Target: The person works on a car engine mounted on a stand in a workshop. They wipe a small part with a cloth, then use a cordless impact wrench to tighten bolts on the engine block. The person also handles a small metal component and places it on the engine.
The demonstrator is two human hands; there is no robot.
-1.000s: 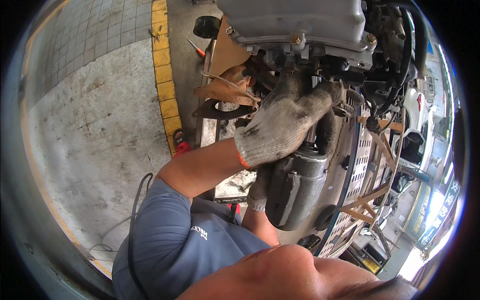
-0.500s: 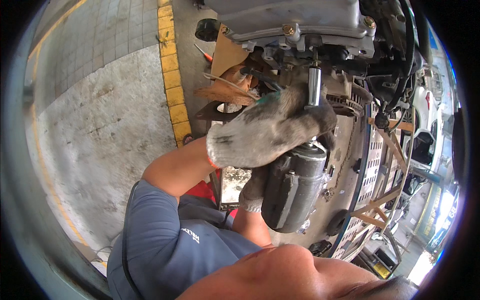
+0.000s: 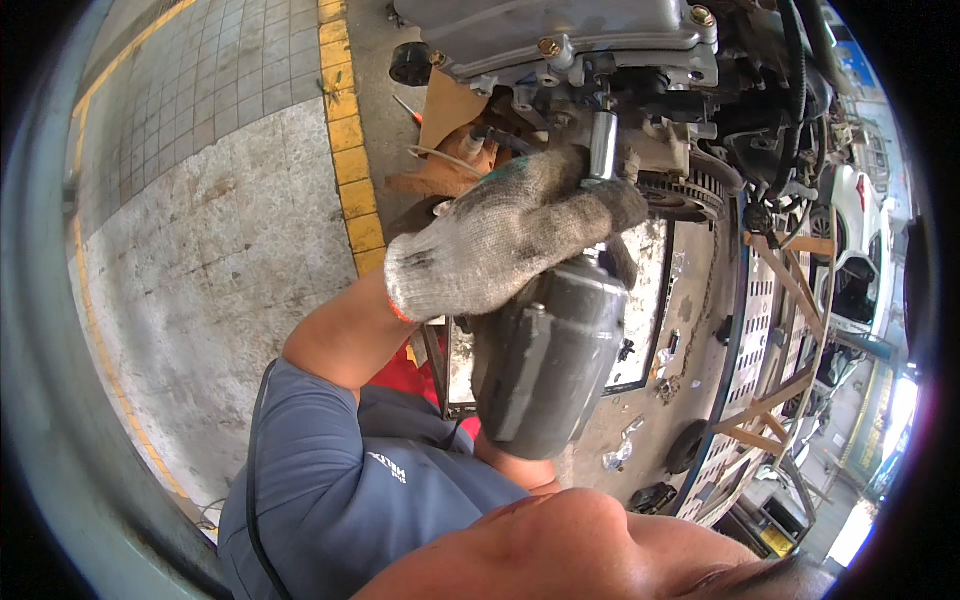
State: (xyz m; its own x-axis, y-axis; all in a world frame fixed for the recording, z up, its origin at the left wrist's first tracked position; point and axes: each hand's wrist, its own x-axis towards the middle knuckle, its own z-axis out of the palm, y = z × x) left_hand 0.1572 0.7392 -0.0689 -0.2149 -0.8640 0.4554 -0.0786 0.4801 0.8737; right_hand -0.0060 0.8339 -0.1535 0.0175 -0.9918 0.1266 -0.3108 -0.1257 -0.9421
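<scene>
My left hand (image 3: 500, 230), in a soiled white knit glove, is closed around a chrome socket (image 3: 603, 145) at the front of a dark grey impact wrench (image 3: 560, 350). The socket points up at a bolt (image 3: 604, 92) below the edge of a grey metal engine cover (image 3: 570, 40). My right forearm (image 3: 518, 470) comes up behind the wrench body and bears the tool from below. The wrench hides most of my right hand and its fingers.
A toothed ring gear (image 3: 680, 195) and black hoses (image 3: 797, 120) sit at the engine's right. Brown cardboard (image 3: 450, 105) lies left of the socket. A wood-braced rack (image 3: 790, 290) and a white car (image 3: 855, 215) stand at right. A yellow line (image 3: 350, 160) crosses the floor.
The wrench, socket and my left hand have shifted slightly left and up in view, and the engine has shifted with them. The wrench now covers more of my right hand.
</scene>
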